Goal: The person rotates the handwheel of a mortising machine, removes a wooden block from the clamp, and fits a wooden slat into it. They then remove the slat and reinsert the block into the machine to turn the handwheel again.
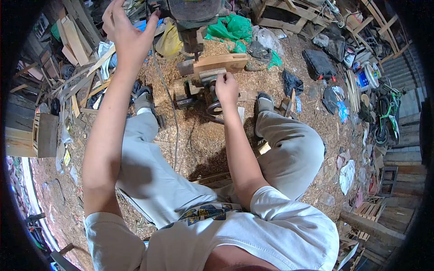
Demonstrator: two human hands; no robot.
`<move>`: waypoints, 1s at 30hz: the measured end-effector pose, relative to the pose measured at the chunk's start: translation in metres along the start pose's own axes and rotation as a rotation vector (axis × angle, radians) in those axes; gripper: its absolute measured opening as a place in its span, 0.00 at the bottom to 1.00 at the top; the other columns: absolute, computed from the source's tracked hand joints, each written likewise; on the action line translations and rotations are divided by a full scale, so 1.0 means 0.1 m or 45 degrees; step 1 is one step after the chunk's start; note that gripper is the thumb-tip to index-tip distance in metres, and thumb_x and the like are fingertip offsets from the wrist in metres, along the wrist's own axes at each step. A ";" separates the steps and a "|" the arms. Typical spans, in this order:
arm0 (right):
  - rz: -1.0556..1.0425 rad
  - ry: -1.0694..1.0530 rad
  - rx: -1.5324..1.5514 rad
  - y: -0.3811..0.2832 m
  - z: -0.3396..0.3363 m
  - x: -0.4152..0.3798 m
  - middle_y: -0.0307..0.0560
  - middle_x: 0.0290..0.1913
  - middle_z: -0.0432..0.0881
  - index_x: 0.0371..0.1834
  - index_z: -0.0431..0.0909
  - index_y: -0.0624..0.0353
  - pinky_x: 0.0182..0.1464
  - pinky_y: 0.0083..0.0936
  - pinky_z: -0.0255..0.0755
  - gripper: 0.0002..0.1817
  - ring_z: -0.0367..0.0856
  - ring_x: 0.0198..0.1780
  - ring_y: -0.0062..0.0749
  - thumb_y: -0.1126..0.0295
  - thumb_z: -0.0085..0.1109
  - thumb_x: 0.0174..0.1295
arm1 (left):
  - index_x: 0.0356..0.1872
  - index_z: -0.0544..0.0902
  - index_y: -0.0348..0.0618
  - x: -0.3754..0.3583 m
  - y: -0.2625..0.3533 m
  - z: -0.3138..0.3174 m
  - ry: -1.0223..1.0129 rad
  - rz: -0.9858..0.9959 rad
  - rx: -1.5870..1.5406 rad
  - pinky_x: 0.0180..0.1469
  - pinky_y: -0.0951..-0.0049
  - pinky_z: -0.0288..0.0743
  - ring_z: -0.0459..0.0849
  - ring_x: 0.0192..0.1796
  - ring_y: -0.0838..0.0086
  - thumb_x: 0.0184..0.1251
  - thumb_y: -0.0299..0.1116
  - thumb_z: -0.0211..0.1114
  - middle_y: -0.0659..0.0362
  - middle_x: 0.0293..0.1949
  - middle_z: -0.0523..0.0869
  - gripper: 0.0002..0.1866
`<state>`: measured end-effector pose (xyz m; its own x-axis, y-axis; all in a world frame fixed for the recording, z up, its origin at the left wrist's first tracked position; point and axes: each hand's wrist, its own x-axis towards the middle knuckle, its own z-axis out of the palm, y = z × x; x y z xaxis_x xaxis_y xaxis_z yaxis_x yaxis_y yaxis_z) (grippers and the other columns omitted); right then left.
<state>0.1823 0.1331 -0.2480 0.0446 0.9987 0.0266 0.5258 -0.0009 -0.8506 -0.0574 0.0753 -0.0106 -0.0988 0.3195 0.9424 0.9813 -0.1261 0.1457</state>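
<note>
My left hand (129, 36) is raised beside the dark head of a machine (194, 11). Its thumb and fingers are spread, with nothing visible between them. Below the machine head, a bit (196, 56) points down at a light wooden board (221, 62), which has a slot near its right end. My right hand (227, 90) is closed, its fingertips pinching a small wood block (212, 73) that lies against the near side of the board. Just under this hand is a dark metal handwheel (214, 108), partly hidden by my wrist, attached to the vise (184, 95).
Wood shavings (194, 144) cover the ground between my legs. A cable (174, 117) hangs left of the vise. Scrap planks (74, 40) lean at the left. Green plastic (230, 28), a black case (319, 63) and a small bicycle (388, 113) lie farther out.
</note>
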 end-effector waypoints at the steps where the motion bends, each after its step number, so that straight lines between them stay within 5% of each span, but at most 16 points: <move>1: 0.001 -0.001 0.000 0.00 0.00 0.00 0.62 0.43 0.90 0.47 0.84 0.60 0.52 0.53 0.79 0.22 0.88 0.49 0.65 0.50 0.56 0.76 | 0.76 0.72 0.46 -0.01 0.01 0.00 0.003 -0.004 -0.006 0.78 0.52 0.59 0.65 0.75 0.51 0.64 0.42 0.82 0.44 0.68 0.73 0.41; 30: -0.076 0.126 0.180 0.08 0.05 -0.01 0.62 0.36 0.88 0.41 0.82 0.62 0.45 0.54 0.77 0.19 0.86 0.42 0.65 0.54 0.58 0.75 | 0.74 0.74 0.46 0.02 -0.01 0.06 0.078 -0.002 0.060 0.78 0.50 0.57 0.65 0.74 0.51 0.59 0.37 0.81 0.44 0.67 0.74 0.41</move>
<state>0.1820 0.1328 -0.2574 0.1042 0.9867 0.1248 0.4054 0.0725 -0.9113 -0.0577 0.0822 -0.0108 -0.1091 0.2615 0.9590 0.9876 -0.0810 0.1344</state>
